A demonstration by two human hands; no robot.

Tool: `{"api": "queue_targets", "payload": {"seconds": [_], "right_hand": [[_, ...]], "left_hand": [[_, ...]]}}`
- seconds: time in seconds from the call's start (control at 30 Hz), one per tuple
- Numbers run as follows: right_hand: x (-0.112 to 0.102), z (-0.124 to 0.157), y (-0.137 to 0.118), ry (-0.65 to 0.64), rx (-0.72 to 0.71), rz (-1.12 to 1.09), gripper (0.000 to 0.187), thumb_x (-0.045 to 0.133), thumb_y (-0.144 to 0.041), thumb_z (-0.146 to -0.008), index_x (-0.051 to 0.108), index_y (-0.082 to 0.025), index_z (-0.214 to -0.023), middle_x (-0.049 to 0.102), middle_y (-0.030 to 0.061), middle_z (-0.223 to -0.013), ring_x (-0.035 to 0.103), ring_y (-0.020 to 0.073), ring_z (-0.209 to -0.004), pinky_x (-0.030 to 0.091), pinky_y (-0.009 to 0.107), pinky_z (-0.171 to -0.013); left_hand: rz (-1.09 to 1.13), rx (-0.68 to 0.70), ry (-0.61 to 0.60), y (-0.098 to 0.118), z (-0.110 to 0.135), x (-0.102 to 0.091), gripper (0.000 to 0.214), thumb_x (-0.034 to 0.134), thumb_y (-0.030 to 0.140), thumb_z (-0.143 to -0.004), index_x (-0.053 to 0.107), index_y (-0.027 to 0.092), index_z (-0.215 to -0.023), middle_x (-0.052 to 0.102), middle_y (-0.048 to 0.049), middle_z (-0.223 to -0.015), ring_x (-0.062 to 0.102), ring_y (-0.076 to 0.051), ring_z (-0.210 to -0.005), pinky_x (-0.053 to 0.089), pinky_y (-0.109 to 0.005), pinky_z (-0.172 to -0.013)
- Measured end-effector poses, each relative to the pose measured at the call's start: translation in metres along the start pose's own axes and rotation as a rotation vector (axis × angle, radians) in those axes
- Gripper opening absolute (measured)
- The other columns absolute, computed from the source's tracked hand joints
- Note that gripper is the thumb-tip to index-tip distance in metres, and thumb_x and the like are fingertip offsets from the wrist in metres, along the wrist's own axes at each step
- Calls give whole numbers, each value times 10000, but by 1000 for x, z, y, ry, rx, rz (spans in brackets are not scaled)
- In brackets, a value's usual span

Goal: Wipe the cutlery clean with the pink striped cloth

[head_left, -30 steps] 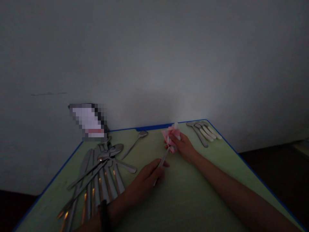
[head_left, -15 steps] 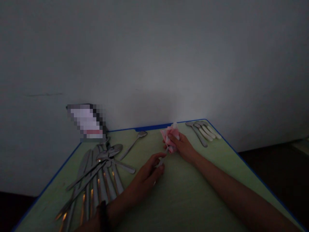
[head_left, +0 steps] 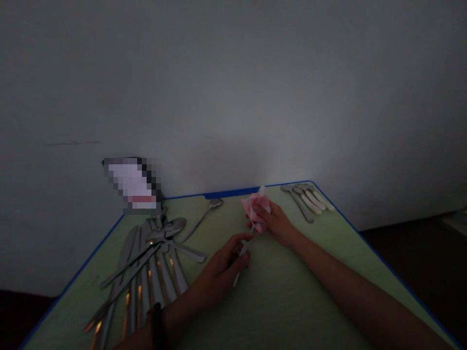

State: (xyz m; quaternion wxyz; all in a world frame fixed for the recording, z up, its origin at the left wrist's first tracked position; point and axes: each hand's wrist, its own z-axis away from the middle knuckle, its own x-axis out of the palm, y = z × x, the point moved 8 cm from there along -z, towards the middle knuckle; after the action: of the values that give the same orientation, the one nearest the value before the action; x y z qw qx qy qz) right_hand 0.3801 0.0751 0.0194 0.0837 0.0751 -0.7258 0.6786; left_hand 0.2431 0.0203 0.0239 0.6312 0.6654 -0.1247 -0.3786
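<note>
My left hand (head_left: 223,266), with a dark band at its wrist, is closed on the thin metal handle of a piece of cutlery (head_left: 243,249). The handle slants up to the right, and its lower end sticks out below the fingers. Its far end is hidden in a crumpled pink and white cloth (head_left: 257,205). Around that cloth my right hand (head_left: 278,223) is closed, thumb on top. Both hands are just above the middle of the green table (head_left: 292,287).
Several knives and spoons (head_left: 156,272) lie overlapping at left, partly under my left forearm. One spoon (head_left: 204,214) lies alone behind them. At back right are a metal spoon (head_left: 299,204) and several white-handled utensils (head_left: 314,199). A blurred-out phone-like object (head_left: 133,184) leans near the wall (head_left: 233,97).
My left hand has shifted slightly right, and more of the handle now shows below its fingers. The right hand and cloth have barely moved.
</note>
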Motion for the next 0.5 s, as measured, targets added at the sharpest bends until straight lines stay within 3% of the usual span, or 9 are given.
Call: {"api": "queue_targets", "payload": {"seconds": [0.5], "right_hand": [[-2, -3, 7, -6, 10, 35, 381, 583, -497, -739, 564, -165, -925, 650, 49, -759, 625, 152, -576, 484, 251, -491]], "left_hand": [[26, -13, -48, -2, 0, 3, 402, 422, 356, -881, 400, 209, -1254, 521, -5, -820, 480, -148, -770, 394, -262, -704]]}}
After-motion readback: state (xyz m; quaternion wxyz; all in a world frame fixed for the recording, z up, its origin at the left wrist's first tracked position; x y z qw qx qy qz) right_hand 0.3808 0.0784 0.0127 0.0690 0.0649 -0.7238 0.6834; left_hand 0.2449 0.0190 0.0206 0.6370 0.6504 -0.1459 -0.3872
